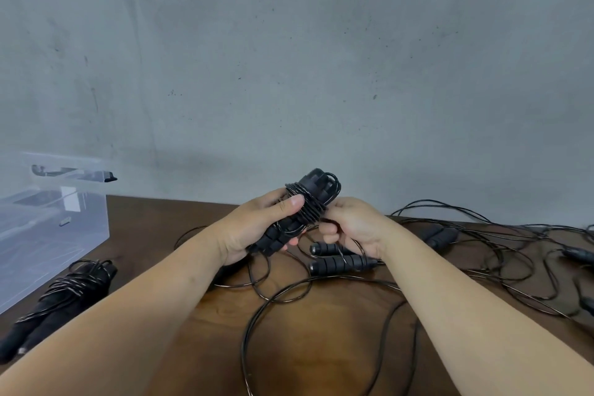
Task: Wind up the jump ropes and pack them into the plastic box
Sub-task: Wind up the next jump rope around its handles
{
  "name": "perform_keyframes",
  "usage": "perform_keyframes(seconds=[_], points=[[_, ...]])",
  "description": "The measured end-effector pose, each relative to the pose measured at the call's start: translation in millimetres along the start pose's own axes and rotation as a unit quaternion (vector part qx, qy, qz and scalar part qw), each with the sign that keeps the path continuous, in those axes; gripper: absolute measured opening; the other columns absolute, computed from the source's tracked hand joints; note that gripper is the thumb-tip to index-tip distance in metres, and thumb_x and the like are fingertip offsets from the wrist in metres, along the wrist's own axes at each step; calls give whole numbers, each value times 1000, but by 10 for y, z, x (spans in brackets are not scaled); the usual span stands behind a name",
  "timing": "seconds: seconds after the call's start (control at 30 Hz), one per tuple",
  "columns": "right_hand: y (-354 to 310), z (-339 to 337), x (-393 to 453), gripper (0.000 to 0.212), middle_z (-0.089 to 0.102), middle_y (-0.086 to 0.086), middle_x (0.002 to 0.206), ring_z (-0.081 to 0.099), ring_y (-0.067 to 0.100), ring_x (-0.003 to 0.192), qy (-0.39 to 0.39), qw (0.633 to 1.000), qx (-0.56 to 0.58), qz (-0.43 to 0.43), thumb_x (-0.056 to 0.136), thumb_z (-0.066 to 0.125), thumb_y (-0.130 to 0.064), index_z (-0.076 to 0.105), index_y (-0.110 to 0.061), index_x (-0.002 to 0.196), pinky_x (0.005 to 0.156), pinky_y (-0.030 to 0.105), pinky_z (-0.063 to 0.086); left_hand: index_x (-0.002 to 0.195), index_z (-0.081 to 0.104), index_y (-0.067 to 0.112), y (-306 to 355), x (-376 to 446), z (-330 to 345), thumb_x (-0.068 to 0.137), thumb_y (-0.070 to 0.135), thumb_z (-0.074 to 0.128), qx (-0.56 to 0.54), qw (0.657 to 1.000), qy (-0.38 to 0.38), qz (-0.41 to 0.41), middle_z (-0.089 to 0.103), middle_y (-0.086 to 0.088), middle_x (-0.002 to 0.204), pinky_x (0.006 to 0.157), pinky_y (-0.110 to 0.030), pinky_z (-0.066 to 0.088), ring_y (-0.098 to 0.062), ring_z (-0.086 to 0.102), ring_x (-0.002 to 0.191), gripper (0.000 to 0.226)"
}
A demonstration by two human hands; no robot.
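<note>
The clear plastic box (pixel 54 222) stood far left, a wound rope bundle (pixel 64 296) just beside it. The left hand (pixel 257 228) gripped paired handles (pixel 299 212); the right hand (pixel 350 228) pinched the thin cord (pixel 276 296), which looked springy, light and slippery. Loose ropes (pixel 482 244) crowded the table (pixel 154 219) to the right.

Two bare forearms, sleeveless, no rings or watch.
</note>
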State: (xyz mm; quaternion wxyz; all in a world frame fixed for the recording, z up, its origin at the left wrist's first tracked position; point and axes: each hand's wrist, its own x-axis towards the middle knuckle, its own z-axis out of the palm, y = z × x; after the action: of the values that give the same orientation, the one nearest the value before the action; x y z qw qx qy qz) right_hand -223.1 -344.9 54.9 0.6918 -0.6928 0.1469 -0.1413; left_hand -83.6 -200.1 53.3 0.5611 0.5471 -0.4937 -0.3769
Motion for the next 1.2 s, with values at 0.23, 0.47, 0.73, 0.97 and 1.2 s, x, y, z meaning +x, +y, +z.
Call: perform_keyframes(seconds=[0.23, 0.47, 0.73, 0.97, 1.2], points=[[-55, 70, -126, 17, 62, 6, 77, 60, 13, 61, 50, 988, -147, 8, 98, 48, 1, 63, -4, 92, 68, 33, 59, 119, 63, 29, -23, 33, -10, 80, 51, 63, 28, 999, 29, -7, 72, -12, 103, 69, -33, 54, -24, 68, 81, 44], [-284, 57, -304, 18, 71, 20, 91, 71, 24, 72, 69, 979, -175, 81, 94, 49, 4, 58, -8, 103, 61, 32, 60, 117, 64, 23, -24, 113, -27, 81, 59, 67, 116, 993, 14, -14, 75, -5, 102, 81, -33, 56, -20, 71, 94, 51], [-382, 4, -373, 16, 60, 12, 71, 55, 14, 51, 94, 991, -68, 71, 98, 52, -2, 52, 0, 114, 62, 36, 61, 107, 63, 25, -208, 105, -97, 91, 40, 61, 100, 992, 73, -29, 74, 3, 93, 75, -28, 52, -15, 70, 88, 22], [-242, 107, -307, 33, 68, -1, 76, 67, 13, 62, 179, 946, -260, -70, 89, 72, -19, 61, -15, 120, 68, 26, 59, 108, 62, 26, -221, 122, -7, 87, 38, 64, 54, 997, 61, -14, 73, 3, 99, 76, -25, 52, -12, 70, 89, 24], [-122, 99, -218, 26, 46, 0, 107, 51, 10, 90, 259, 831, -470, -149, 102, 48, -35, 66, -18, 111, 72, 21, 37, 122, 57, 18, -316, 131, 13, 73, 41, 80, -29, 994, 99, -23, 71, -9, 111, 92, -43, 54, -28, 70, 99, 58]])
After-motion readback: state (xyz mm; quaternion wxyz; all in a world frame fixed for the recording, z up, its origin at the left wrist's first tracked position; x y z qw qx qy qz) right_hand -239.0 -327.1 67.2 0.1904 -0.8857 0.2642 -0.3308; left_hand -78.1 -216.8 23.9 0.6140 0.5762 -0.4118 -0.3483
